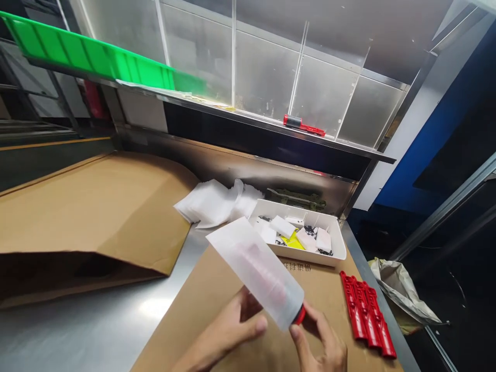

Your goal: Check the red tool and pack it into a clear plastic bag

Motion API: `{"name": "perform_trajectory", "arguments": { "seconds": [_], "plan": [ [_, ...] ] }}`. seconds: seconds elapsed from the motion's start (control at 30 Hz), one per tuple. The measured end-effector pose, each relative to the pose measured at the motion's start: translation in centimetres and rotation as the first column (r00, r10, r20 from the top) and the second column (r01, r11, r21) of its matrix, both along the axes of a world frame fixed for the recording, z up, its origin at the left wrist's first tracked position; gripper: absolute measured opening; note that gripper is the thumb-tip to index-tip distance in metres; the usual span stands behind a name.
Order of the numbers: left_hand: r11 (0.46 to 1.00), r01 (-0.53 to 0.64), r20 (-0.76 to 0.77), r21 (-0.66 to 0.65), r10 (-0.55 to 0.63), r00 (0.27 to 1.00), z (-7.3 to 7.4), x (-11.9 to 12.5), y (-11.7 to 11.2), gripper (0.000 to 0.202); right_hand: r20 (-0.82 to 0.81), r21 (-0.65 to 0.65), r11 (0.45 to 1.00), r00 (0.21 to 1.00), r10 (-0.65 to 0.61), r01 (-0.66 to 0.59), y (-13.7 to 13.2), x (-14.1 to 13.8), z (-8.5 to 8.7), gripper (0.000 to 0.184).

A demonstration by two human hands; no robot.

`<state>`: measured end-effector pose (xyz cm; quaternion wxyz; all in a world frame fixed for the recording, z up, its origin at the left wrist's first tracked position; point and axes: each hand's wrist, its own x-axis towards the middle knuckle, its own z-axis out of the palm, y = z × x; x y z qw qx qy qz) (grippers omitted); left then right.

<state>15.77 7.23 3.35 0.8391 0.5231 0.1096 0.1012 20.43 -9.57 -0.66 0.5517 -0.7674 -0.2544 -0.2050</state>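
Observation:
My left hand (pixel 228 330) grips a translucent white sleeve bag (pixel 253 266) near its lower end. Inside the bag sits a red plastic part whose tip (pixel 299 315) pokes out at the bottom. My right hand (pixel 321 343) pinches that red tip with thumb and fingers. The bag slants up and to the left over a flat cardboard sheet (pixel 217 299). Three similar red parts (pixel 368 315) lie side by side on the cardboard to the right of my hands.
A white tray (pixel 336 253) with small white packets and black bits stands behind the bag. A pile of empty white bags (pixel 213 204) lies left of it. A large cardboard box (pixel 89 217) lies at left. A green bin (pixel 85 54) and a red tool (pixel 304 125) rest on the shelf.

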Motion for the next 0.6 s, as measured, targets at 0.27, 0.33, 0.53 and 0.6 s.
{"name": "perform_trajectory", "arguments": {
  "seconds": [0.27, 0.33, 0.53, 0.6],
  "plan": [
    [0.488, -0.407, -0.318, -0.772, 0.258, 0.912, 1.1, -6.1, -2.7, 0.027, 0.133, -0.257, 0.962, 0.982, 0.134, -0.096, 0.2, -3.9, 4.2, 0.046],
    [0.415, -0.396, -0.315, -0.819, 0.252, 0.915, 0.8, -8.2, -3.3, 0.021, 0.071, -0.339, 0.926, 0.977, 0.2, -0.165, 0.0, -4.8, 5.6, 0.04],
    [0.269, -0.295, -0.233, -0.917, 0.238, 0.943, -1.0, -13.9, -4.5, 0.019, 0.023, -0.558, 0.775, 0.928, 0.372, -0.297, 2.0, -8.0, 7.9, 0.043],
    [0.211, -0.186, -0.13, -0.96, 0.252, 0.959, -1.9, -15.5, -5.0, 0.024, 0.063, -0.605, 0.731, 0.896, 0.439, -0.316, 2.8, -9.3, 8.0, 0.043]
  ]
}}
